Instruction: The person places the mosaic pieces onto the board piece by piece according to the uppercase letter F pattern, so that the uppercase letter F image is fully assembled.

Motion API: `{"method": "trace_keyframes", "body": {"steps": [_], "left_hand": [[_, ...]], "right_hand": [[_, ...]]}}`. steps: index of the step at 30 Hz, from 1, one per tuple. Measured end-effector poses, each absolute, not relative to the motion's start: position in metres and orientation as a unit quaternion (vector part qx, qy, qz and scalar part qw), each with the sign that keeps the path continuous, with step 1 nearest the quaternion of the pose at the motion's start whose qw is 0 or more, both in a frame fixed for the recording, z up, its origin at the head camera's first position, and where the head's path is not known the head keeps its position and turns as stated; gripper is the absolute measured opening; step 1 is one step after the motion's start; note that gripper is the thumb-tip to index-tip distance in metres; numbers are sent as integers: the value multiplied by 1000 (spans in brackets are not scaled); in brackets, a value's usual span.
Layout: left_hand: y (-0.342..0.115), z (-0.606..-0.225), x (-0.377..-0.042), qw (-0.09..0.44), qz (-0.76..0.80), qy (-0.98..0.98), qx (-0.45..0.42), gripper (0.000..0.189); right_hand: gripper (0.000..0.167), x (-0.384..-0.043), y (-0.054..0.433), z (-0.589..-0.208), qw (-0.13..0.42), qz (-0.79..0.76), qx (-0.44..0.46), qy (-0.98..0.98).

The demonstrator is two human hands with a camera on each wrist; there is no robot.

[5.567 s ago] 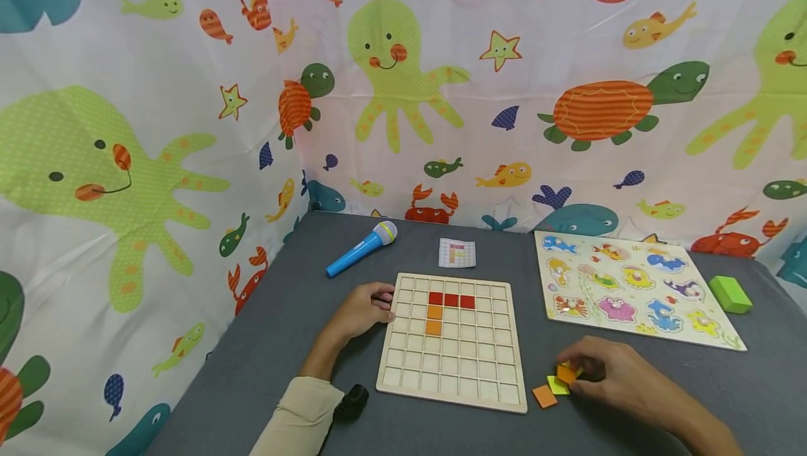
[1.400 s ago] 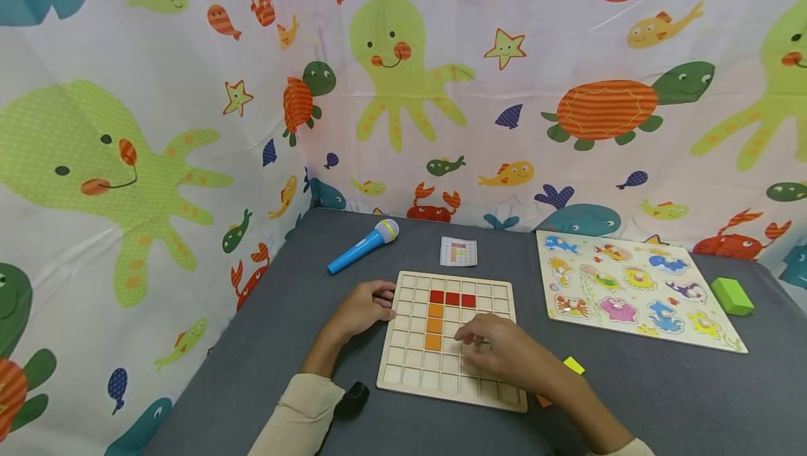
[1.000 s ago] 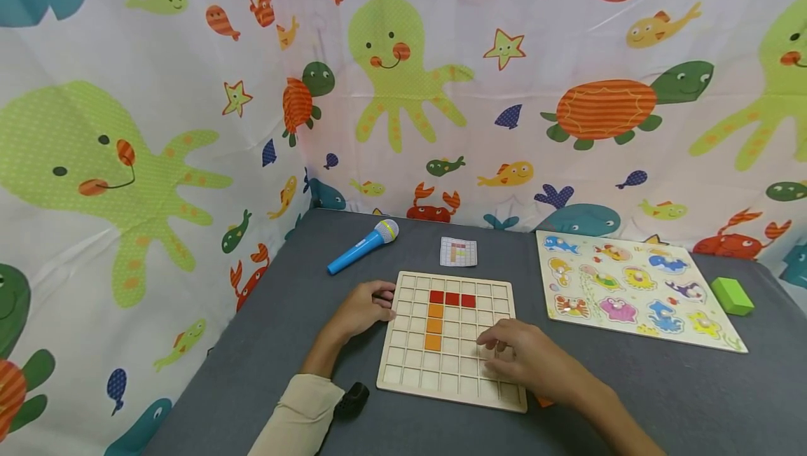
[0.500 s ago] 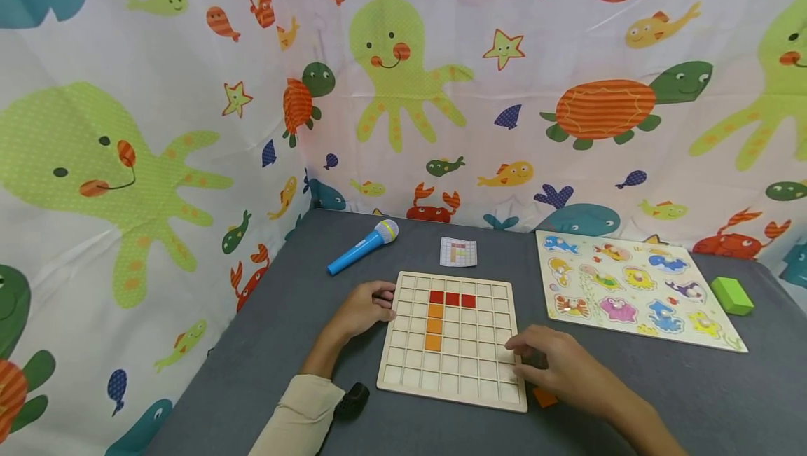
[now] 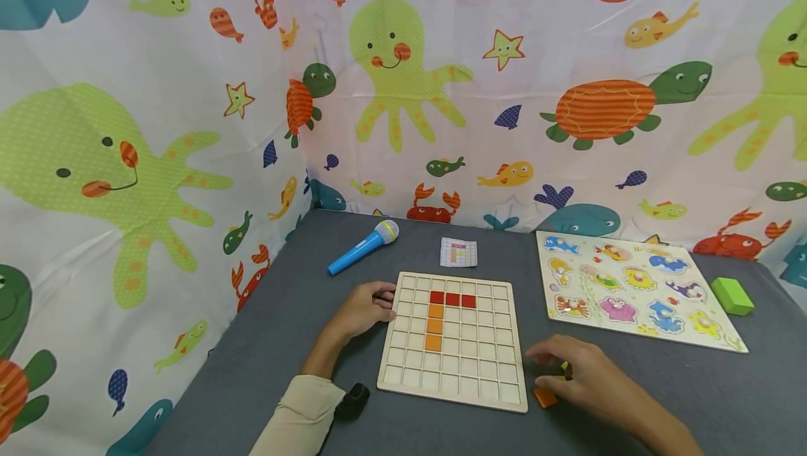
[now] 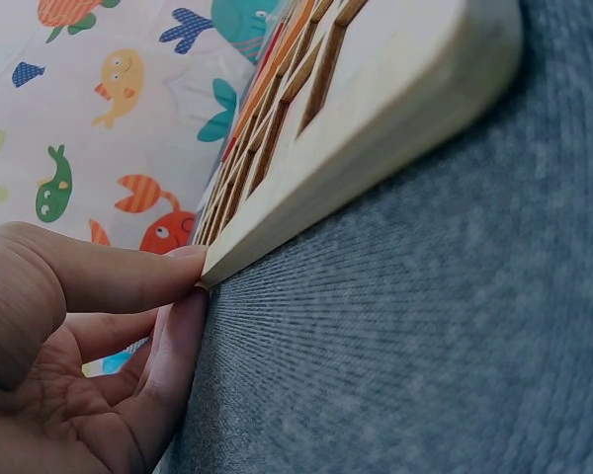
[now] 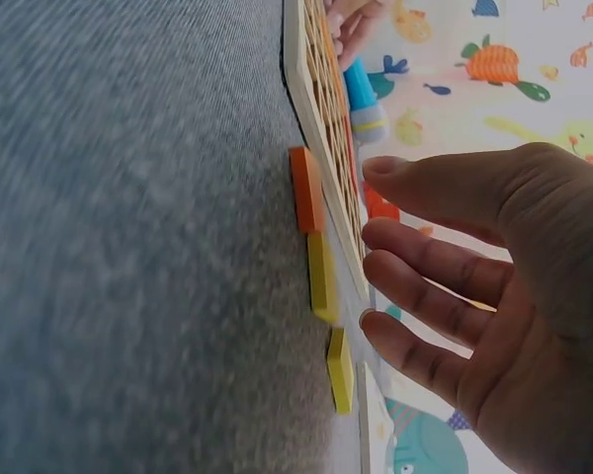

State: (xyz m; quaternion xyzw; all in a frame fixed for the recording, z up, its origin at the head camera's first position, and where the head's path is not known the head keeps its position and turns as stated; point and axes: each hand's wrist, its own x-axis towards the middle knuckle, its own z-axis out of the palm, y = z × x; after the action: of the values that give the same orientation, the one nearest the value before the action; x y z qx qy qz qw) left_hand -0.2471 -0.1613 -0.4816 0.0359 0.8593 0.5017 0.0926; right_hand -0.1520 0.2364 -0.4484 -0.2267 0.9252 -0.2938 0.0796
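A square wooden grid board [image 5: 449, 372] lies on the dark cloth. Set in its cells are three red tiles [image 5: 452, 300] in a row and three orange tiles [image 5: 434, 326] running down from the left one. My left hand [image 5: 361, 312] pinches the board's left edge; the left wrist view shows thumb and finger meeting there. Off the board's right side hovers my right hand [image 5: 583, 375], fingers apart and holding nothing. Below it lie a loose orange tile [image 7: 304, 190] and two yellow tiles [image 7: 320, 276], partly hidden by the hand in the head view.
Behind the board lies a small printed pattern card [image 5: 458, 253]. A blue toy microphone [image 5: 363, 249] is at the back left. To the right are a sea-animal puzzle board [image 5: 605, 295] and a green block [image 5: 731, 295]. A printed curtain [image 5: 441, 78] rises behind.
Since the earliest frame, a third orange tile has been added to the column on the board. My right hand has moved off the board to the right, over the loose tiles. My left hand stays put.
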Motion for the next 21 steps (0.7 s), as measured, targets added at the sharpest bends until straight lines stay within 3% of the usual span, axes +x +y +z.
{"method": "trace_keyframes", "body": {"steps": [6,21], "left_hand": [[-160,-483,-248,91,507,857,33,56],[-159,-482,-249,97,503,858,27,56]], "right_hand": [[35,-148,245,-452,74,-278,-224,931],[38,-145,253,-455,129,-253,-215,934]]}}
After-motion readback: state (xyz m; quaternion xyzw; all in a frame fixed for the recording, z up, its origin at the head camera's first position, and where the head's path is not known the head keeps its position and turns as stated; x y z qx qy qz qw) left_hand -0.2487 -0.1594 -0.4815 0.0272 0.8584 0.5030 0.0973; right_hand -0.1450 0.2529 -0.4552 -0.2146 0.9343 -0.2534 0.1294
